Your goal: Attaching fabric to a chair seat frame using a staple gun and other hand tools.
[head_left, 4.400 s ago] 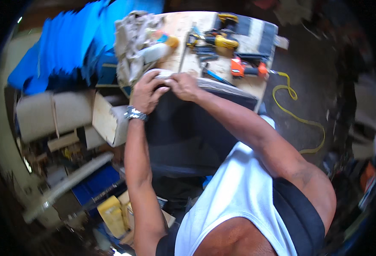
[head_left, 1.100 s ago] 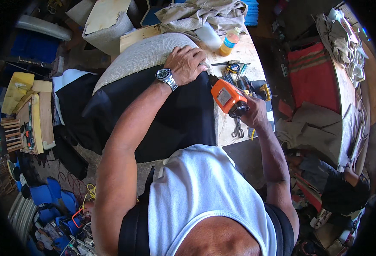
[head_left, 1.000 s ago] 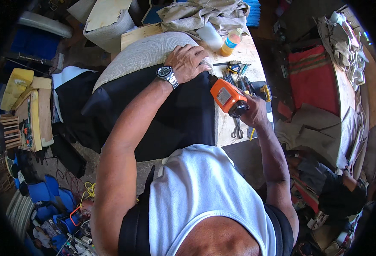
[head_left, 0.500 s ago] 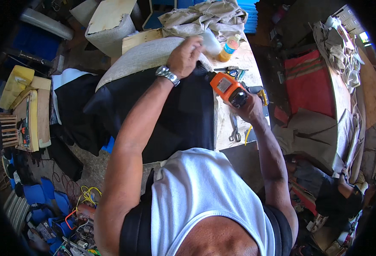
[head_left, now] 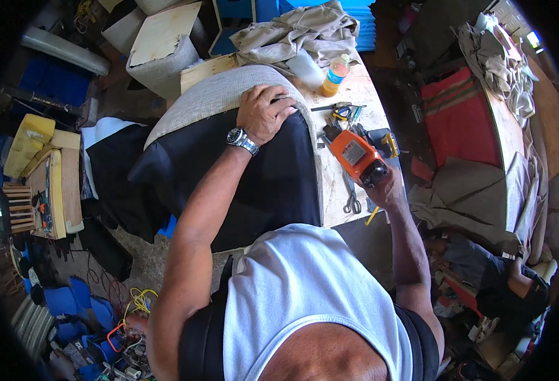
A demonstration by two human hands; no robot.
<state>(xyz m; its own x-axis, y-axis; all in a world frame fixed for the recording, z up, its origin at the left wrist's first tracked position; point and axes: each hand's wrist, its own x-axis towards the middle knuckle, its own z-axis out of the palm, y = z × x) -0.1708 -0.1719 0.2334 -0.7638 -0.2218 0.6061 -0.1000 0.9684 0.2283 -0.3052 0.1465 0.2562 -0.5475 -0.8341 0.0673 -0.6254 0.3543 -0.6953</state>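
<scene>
An upholstered piece lies before me, grey woven fabric (head_left: 193,98) along its far curved side and black cloth (head_left: 263,184) over the near face. My left hand (head_left: 266,114), with a metal watch at the wrist, rests on the seam where the two meet. Its fingers are bent over the edge, gripping the black cloth. My right hand (head_left: 387,190) is closed around the handle of an orange staple gun (head_left: 353,154). The tool is held above the table just right of the piece, its nose pointing up and left, apart from the cloth.
On the wooden table (head_left: 333,203) lie scissors (head_left: 352,198), small hand tools (head_left: 345,113) and a yellow-black tool (head_left: 390,145). A bottle of orange liquid (head_left: 335,76) stands by crumpled beige cloth (head_left: 298,32). Another person (head_left: 482,270) is at the lower right. Yellow cable (head_left: 141,300) lies on the left floor.
The staple gun has moved right and toward me, away from the cloth edge. My left hand has come slightly nearer and settled on the seam, fingers bending over it.
</scene>
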